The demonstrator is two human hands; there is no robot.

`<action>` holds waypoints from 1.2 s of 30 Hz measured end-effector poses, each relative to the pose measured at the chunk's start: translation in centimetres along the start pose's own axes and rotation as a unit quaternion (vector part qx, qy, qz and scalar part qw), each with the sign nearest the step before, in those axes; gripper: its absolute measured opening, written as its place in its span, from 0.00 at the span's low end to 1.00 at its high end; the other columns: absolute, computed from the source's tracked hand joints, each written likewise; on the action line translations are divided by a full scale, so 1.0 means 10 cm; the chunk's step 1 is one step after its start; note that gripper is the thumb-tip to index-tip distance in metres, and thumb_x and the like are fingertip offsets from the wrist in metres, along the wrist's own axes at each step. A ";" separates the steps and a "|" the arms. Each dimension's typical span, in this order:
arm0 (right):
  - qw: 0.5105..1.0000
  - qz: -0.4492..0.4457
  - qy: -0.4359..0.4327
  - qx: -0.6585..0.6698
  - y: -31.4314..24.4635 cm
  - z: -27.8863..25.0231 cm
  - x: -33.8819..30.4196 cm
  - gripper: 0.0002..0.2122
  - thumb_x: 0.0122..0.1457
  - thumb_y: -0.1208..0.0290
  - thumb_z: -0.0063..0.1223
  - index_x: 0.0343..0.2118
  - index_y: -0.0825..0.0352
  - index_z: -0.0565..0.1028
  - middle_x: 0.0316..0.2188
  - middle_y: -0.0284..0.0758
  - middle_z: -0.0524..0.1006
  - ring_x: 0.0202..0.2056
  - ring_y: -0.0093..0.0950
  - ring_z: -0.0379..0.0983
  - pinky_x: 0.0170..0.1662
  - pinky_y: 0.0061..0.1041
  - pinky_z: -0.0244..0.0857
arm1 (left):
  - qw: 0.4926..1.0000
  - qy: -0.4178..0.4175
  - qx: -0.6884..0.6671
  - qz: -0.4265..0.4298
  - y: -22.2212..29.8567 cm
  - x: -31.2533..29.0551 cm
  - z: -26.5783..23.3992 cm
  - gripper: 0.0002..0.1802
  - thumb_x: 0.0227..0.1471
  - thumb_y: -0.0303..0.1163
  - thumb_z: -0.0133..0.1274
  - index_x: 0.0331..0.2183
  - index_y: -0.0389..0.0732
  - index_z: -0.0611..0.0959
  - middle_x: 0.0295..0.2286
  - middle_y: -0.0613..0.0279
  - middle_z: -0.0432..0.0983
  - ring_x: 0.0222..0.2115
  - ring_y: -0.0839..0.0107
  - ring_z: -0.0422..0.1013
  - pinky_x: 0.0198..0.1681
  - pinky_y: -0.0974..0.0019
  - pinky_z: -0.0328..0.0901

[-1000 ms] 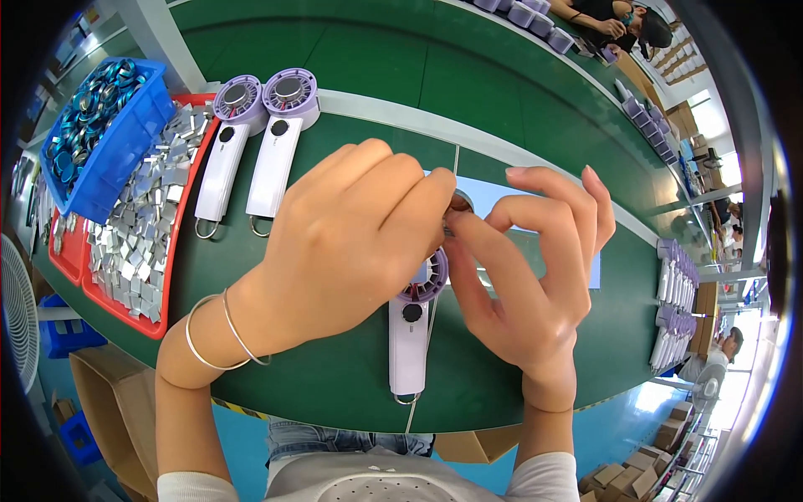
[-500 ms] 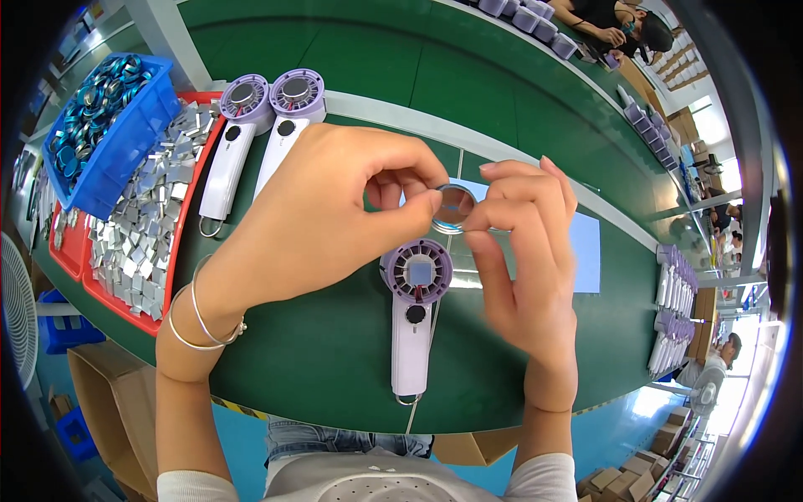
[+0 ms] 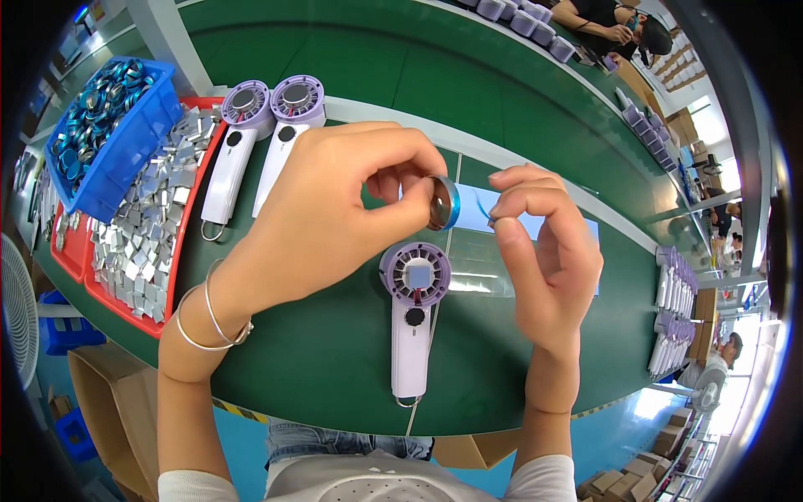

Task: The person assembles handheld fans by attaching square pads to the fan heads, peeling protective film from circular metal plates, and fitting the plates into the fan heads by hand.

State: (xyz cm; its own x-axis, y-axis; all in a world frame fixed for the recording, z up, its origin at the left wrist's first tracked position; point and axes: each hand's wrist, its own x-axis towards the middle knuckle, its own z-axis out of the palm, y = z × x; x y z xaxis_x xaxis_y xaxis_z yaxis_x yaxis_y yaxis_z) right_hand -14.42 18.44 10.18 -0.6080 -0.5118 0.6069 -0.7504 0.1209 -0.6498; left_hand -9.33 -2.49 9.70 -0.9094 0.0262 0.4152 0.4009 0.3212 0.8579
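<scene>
My left hand pinches a round metal cap with a shiny blue edge between thumb and fingertips. To its right, my right hand is closed at the fingertips on a thin curved strip of blue film, which stands apart from the cap. Below both hands, a white and lilac handheld fan lies on the green table, its round head pointing away from me. A grey-blue square pad sits in the middle of that head.
A blue bin of round blue-edged caps stands at the left on a red tray of small silvery squares. Two more fans lie beside it. Light blue sheets lie behind my right hand. A co-worker sits across.
My right hand has moved right, away from the cap, and a blue film strip now shows in its fingers. The cap has turned more edge-on in my left hand.
</scene>
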 end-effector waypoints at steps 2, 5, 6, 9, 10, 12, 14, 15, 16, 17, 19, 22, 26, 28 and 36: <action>1.000 -0.006 -0.006 -0.029 -0.03 0.00 0.01 0.07 0.50 0.82 0.59 0.31 0.65 0.75 0.28 0.33 0.77 0.42 0.38 0.75 0.53 0.41 0.61 | 0.992 0.033 0.090 0.082 -0.02 0.00 0.02 0.05 0.45 0.19 0.56 0.29 0.33 0.81 0.23 0.62 0.76 0.24 0.75 0.71 0.29 0.73 0.66; 0.995 -0.027 -0.029 -0.091 -0.12 0.00 0.02 0.06 0.50 0.83 0.58 0.31 0.68 0.76 0.29 0.35 0.77 0.42 0.37 0.74 0.52 0.38 0.62 | 0.983 0.045 0.141 0.107 0.01 -0.03 0.04 0.06 0.43 0.19 0.58 0.29 0.34 0.82 0.23 0.60 0.76 0.23 0.72 0.72 0.28 0.72 0.66; 0.990 -0.044 -0.046 -0.124 -0.14 0.01 0.02 0.05 0.51 0.84 0.56 0.31 0.70 0.75 0.30 0.36 0.77 0.43 0.37 0.72 0.51 0.36 0.63 | 0.983 0.044 0.141 0.106 0.01 -0.03 0.04 0.06 0.43 0.19 0.58 0.29 0.34 0.82 0.23 0.60 0.76 0.23 0.72 0.72 0.28 0.72 0.66; 0.979 -0.076 -0.032 -0.185 -0.12 -0.01 0.02 0.05 0.50 0.84 0.56 0.31 0.70 0.75 0.30 0.36 0.78 0.42 0.37 0.73 0.51 0.38 0.63 | 0.973 0.046 0.181 0.134 0.01 -0.03 0.04 0.07 0.44 0.21 0.59 0.30 0.36 0.80 0.24 0.59 0.76 0.23 0.65 0.72 0.25 0.66 0.67; 0.979 -0.075 -0.031 -0.187 -0.11 -0.02 0.02 0.05 0.50 0.84 0.56 0.31 0.70 0.75 0.30 0.36 0.78 0.42 0.37 0.73 0.51 0.38 0.63 | 0.971 0.049 0.186 0.140 0.02 -0.03 0.06 0.07 0.44 0.20 0.59 0.31 0.35 0.82 0.25 0.59 0.77 0.23 0.68 0.73 0.26 0.69 0.67; 0.978 -0.078 -0.007 -0.193 -0.08 -0.05 0.01 0.06 0.50 0.85 0.56 0.32 0.71 0.76 0.31 0.37 0.78 0.42 0.35 0.74 0.50 0.36 0.65 | 0.969 0.052 0.191 0.146 0.03 -0.02 0.08 0.08 0.43 0.18 0.59 0.31 0.34 0.83 0.26 0.59 0.79 0.24 0.70 0.73 0.27 0.71 0.68; 0.981 -0.064 0.022 -0.184 -0.07 -0.13 0.02 0.08 0.49 0.86 0.58 0.33 0.69 0.77 0.31 0.36 0.78 0.39 0.34 0.75 0.48 0.34 0.66 | 0.968 0.045 0.195 0.150 0.04 0.00 0.08 0.08 0.43 0.17 0.58 0.31 0.35 0.83 0.27 0.59 0.80 0.24 0.70 0.74 0.28 0.71 0.69; 0.982 -0.050 0.048 -0.173 -0.07 -0.19 0.03 0.11 0.48 0.86 0.60 0.35 0.68 0.78 0.30 0.34 0.78 0.36 0.33 0.75 0.46 0.32 0.67 | 0.968 0.045 0.194 0.152 0.04 0.00 0.08 0.08 0.43 0.17 0.58 0.31 0.35 0.83 0.27 0.59 0.80 0.24 0.70 0.74 0.28 0.71 0.69; 0.986 -0.014 0.092 -0.141 -0.11 -0.30 0.00 0.12 0.49 0.87 0.60 0.37 0.70 0.78 0.31 0.36 0.79 0.35 0.30 0.76 0.44 0.28 0.68 | 0.968 0.046 0.186 0.161 0.04 0.01 0.09 0.09 0.43 0.17 0.58 0.32 0.35 0.83 0.27 0.58 0.80 0.25 0.69 0.74 0.28 0.71 0.69; 0.985 0.022 0.135 -0.104 -0.14 -0.41 -0.06 0.13 0.50 0.89 0.59 0.40 0.73 0.78 0.32 0.37 0.79 0.35 0.27 0.76 0.43 0.24 0.68 | 0.968 0.049 0.181 0.168 0.01 0.01 0.06 0.09 0.43 0.16 0.57 0.32 0.35 0.83 0.28 0.58 0.80 0.25 0.69 0.75 0.29 0.71 0.69; 0.966 0.174 0.179 -0.071 -0.16 -0.70 -0.39 0.16 0.51 0.90 0.58 0.44 0.77 0.76 0.35 0.38 0.78 0.36 0.24 0.75 0.42 0.21 0.69 | 0.968 0.055 0.178 0.167 -0.04 -0.03 0.00 0.10 0.43 0.16 0.57 0.32 0.35 0.83 0.28 0.58 0.80 0.25 0.69 0.75 0.29 0.71 0.69; 0.939 0.272 0.174 -0.117 0.08 -1.61 -1.57 0.04 0.59 0.77 0.57 0.34 0.72 0.77 0.35 0.36 0.77 0.37 0.26 0.74 0.47 0.28 0.71 | 0.968 0.067 0.166 0.175 -0.06 -0.03 -0.05 0.11 0.43 0.16 0.57 0.33 0.35 0.83 0.28 0.57 0.80 0.25 0.68 0.75 0.29 0.71 0.70; 0.741 0.323 0.587 -0.047 -0.16 -2.49 -3.69 0.08 0.63 0.73 0.53 0.40 0.73 0.75 0.39 0.37 0.75 0.43 0.28 0.71 0.51 0.26 0.66 | 0.967 0.069 0.140 0.201 -0.08 0.05 0.00 0.11 0.43 0.15 0.56 0.33 0.35 0.84 0.27 0.58 0.80 0.25 0.68 0.75 0.28 0.70 0.69; 0.636 0.364 0.673 -0.103 -0.18 -2.41 -4.84 0.09 0.62 0.68 0.54 0.29 0.68 0.76 0.24 0.31 0.76 0.27 0.23 0.71 0.30 0.21 0.66 | 0.969 0.064 0.132 0.201 -0.12 0.05 0.05 0.12 0.42 0.15 0.56 0.33 0.35 0.84 0.27 0.58 0.80 0.25 0.69 0.75 0.28 0.71 0.69; 0.607 0.650 0.105 -0.445 0.71 -1.32 -6.41 0.09 0.59 0.72 0.54 0.33 0.73 0.79 0.28 0.42 0.80 0.30 0.39 0.77 0.34 0.36 0.71 | 0.974 0.049 0.096 0.201 -0.09 0.03 0.07 0.13 0.41 0.14 0.57 0.33 0.35 0.84 0.28 0.58 0.80 0.24 0.70 0.74 0.28 0.72 0.68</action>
State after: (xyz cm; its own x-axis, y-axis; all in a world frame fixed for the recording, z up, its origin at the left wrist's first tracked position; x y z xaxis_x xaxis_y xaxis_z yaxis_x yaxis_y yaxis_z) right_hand 15.84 63.35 -27.28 -0.7864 0.6158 -0.0488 0.6121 0.7664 -0.1949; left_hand -10.08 -2.11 8.83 -0.6649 0.0983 0.7404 0.6850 0.4754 0.5521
